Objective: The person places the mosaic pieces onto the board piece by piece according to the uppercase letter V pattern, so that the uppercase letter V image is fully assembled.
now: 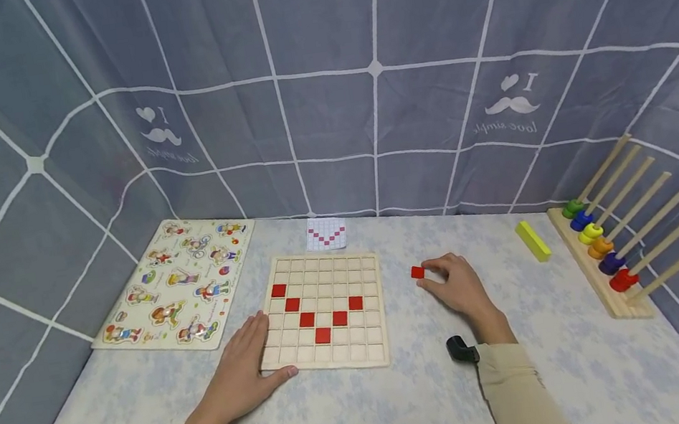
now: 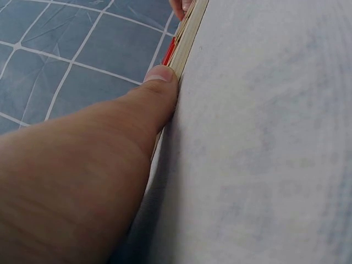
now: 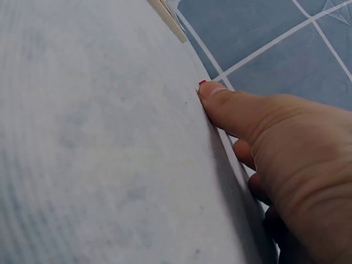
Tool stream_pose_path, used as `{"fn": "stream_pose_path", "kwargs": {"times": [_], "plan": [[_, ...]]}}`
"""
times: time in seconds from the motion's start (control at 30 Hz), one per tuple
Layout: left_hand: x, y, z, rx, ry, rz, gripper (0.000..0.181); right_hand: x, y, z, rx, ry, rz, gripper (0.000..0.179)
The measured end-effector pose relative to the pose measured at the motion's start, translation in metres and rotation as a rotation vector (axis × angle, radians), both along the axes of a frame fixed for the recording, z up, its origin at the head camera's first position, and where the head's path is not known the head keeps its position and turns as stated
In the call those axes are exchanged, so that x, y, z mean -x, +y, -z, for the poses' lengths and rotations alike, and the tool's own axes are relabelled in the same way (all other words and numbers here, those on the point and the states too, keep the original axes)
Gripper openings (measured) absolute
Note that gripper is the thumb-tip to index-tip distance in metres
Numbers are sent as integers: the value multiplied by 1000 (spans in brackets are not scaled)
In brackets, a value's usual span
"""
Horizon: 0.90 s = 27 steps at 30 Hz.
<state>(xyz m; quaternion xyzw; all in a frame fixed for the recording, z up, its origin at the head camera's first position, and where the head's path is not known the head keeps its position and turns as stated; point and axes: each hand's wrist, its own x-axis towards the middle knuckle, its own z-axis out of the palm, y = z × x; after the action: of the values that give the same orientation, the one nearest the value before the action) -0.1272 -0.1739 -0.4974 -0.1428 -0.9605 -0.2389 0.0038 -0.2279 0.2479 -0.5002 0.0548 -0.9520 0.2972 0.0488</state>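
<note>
A wooden grid board (image 1: 368,349) lies on the table with several red square tiles (image 1: 323,335) set in its cells in a slanting V. My left hand (image 1: 241,374) rests at the board's lower left corner, fingers straight along the left side and thumb on the near edge. In the left wrist view the thumb (image 2: 159,82) touches that edge. To the right of the board, my right hand (image 1: 459,286) pinches one red tile (image 1: 417,272) between thumb and forefinger. Only a sliver of this tile (image 3: 202,82) shows past the thumb in the right wrist view.
A small card (image 1: 326,233) printed with a red V pattern lies behind the board. At left is a picture puzzle board (image 1: 147,282) with cartoon figures. A yellow block (image 1: 533,241) and a wooden peg stand (image 1: 604,283) with coloured beads are at right. A tiled-pattern curtain (image 1: 333,119) hangs behind.
</note>
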Motion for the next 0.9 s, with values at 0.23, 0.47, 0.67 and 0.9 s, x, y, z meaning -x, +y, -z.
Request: {"fn": "stream_pose_path", "kwargs": {"times": [0.23, 0.47, 0.67, 0.9], "plan": [[-1, 0, 0, 3, -5, -6, 109, 1, 0, 4, -12, 49, -1, 36], [-2, -1, 1, 2, -7, -2, 110, 1, -3, 4, -16, 67, 13, 32], [1, -4, -1, -1, 10, -11, 110, 4, -7, 0, 42, 98, -10, 33], [1, -2, -1, -24, -20, -7, 111, 0, -16, -5, 92, 74, -21, 30]]}}
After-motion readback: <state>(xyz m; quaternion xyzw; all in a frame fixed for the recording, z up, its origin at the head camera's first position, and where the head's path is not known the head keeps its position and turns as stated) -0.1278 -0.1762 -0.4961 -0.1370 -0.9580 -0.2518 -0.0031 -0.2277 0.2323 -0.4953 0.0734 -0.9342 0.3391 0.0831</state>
